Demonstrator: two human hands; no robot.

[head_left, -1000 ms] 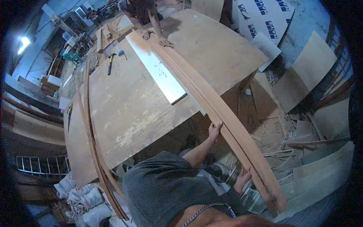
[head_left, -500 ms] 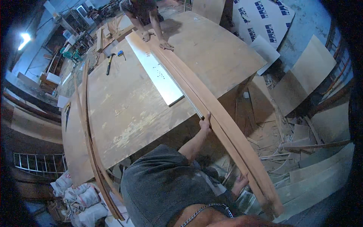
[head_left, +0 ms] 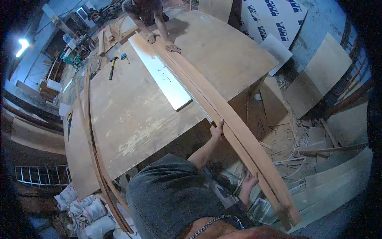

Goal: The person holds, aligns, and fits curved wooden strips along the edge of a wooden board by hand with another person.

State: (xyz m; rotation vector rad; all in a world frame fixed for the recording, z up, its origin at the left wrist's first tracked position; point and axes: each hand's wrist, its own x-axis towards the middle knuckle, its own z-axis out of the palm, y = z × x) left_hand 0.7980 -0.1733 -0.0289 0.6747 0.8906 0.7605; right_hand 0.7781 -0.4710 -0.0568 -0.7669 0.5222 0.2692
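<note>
A long brown wooden plank (head_left: 238,133) with a dark lengthwise groove runs from the far side of the table to the lower right, its near end past the table edge. My left hand (head_left: 217,129) is closed on its left edge, by the end of a thin pale strip (head_left: 187,89) lying along that edge. Closer to the plank's near end, my right hand (head_left: 249,181) holds the same edge; its underside fingers are hidden. Beneath the plank's far part is a white board (head_left: 167,83) with small dark specks. A co-worker's hands (head_left: 172,47) press on the far end.
On the big wooden table (head_left: 131,123) lie a hammer (head_left: 113,67), a blue tape measure (head_left: 124,57) and a handsaw (head_left: 70,121). Long thin wood strips (head_left: 92,139) cross its left side. White sacks (head_left: 85,209) stand lower left. Panels (head_left: 328,73) and scrap wood (head_left: 292,161) crowd the right.
My right hand has shifted a little up along the plank's edge. My left hand and the co-worker's hands keep their places; the whole view has moved slightly.
</note>
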